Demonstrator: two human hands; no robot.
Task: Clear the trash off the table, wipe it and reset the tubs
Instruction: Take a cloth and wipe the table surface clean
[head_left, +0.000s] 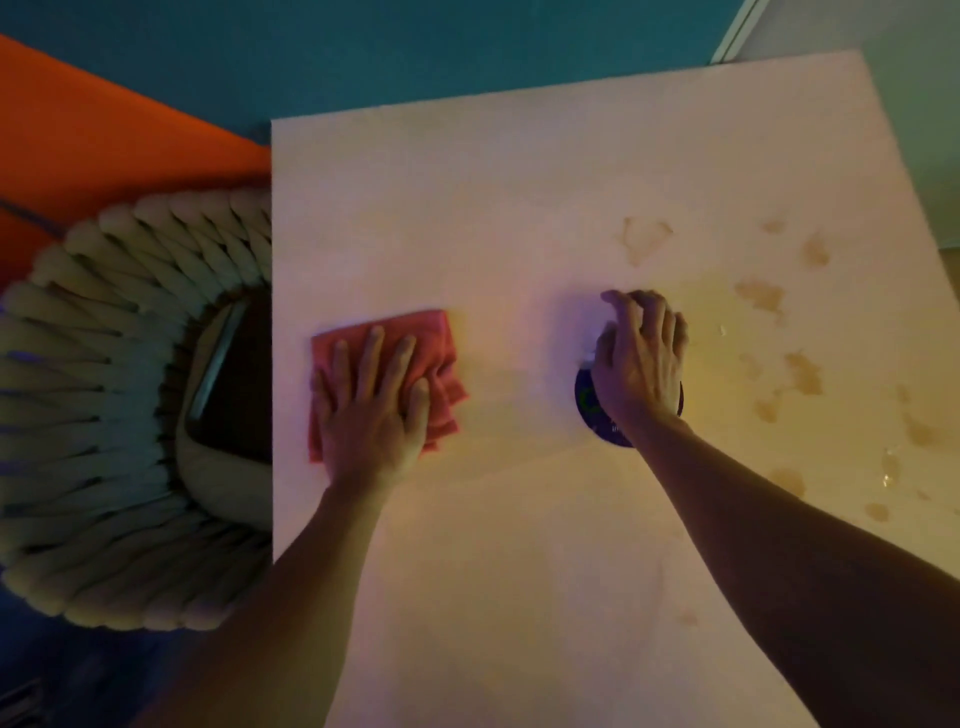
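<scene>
The left hand (371, 402) lies flat on a folded red cloth (387, 379), fingers straight and slightly spread, pressing it against the pale tabletop (519, 182) near the table's left edge. The right hand (641, 358) sits to the right of the cloth, well apart from it, with its fingers curled over the white top of what looks like a spray bottle (597, 402); the bottle's dark body shows below the palm, but the hand covers most of it, so its exact shape is hard to tell. Brownish spill stains (763, 296) are scattered across the right side of the tabletop, beyond the right hand. Beside the table's left edge stands a chunky woven basket (119, 415).
</scene>
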